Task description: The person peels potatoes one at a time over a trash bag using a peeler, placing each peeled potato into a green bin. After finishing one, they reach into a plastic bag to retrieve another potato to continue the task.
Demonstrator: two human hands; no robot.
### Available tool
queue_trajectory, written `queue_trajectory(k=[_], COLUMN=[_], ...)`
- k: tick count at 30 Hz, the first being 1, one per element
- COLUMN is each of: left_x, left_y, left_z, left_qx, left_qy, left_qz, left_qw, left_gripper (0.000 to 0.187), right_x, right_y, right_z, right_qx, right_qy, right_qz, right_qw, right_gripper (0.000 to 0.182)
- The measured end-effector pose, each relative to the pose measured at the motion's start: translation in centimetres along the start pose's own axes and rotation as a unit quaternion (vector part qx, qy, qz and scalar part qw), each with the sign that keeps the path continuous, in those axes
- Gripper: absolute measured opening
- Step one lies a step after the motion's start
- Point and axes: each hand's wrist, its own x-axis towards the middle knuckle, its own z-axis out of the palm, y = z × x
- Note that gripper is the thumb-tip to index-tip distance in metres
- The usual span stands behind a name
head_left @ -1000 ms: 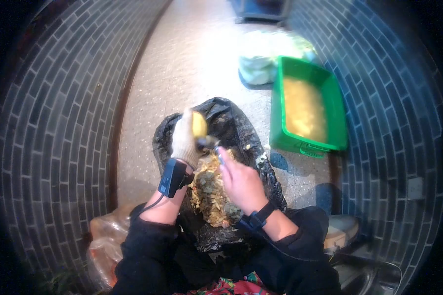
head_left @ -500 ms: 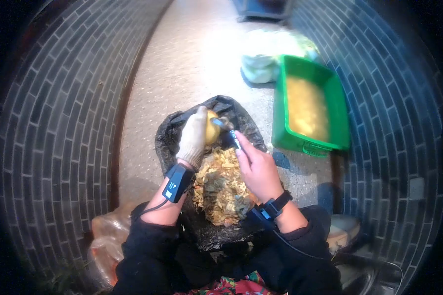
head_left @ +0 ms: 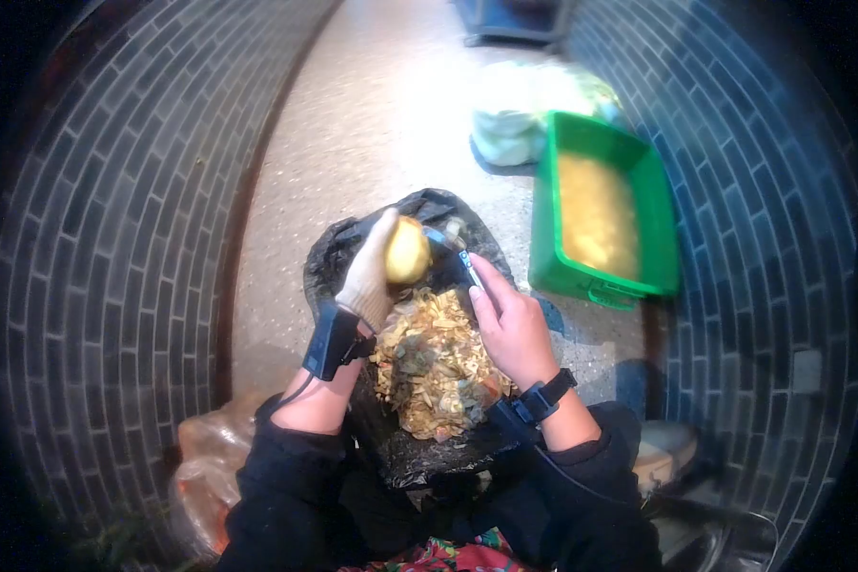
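My left hand (head_left: 370, 264), in a pale knit glove, grips a yellow, largely peeled potato (head_left: 409, 252) over an open black plastic bag (head_left: 330, 250). My right hand (head_left: 511, 319) is bare and closed around the slim handle of a peeler (head_left: 465, 261). Its head points at the potato's right side, and a scrap of peel (head_left: 455, 230) shows beside it. Below both hands, a heap of peelings (head_left: 434, 362) fills the near part of the bag.
A green crate (head_left: 658, 229) with blurred yellow pieces inside stands to the right. Behind it sits a pale, overexposed bag (head_left: 505, 138). A clear plastic bag (head_left: 210, 467) lies at lower left. Tiled walls (head_left: 114, 238) rise on both sides, and a dark wheeled cart (head_left: 513, 21) stands far ahead.
The potato has turned in my left hand, showing more of its pale face. The peeler has drawn slightly right, away from the potato, with my right hand shifting down and right.
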Motion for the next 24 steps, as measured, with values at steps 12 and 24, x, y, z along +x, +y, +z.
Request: queue_trajectory(k=[12,24], left_x=[-0.3,1.1], left_y=[-0.1,-1.4], left_z=[0.9,-0.3], left_qx=[-0.066,0.096], left_qy=[0.159,0.011], left_qz=[-0.021,0.060], left_qw=[0.985,0.993], left_gripper=[0.041,0.037], right_x=[-2.8,-0.4], right_y=[-0.6,-0.2], right_z=[3.2,-0.3], right_qx=[-0.108,-0.047], right_qy=[-0.071,0.009], right_qz=[-0.062,-0.017], right_qw=[0.990,0.999], right_gripper=[0.043,0.040])
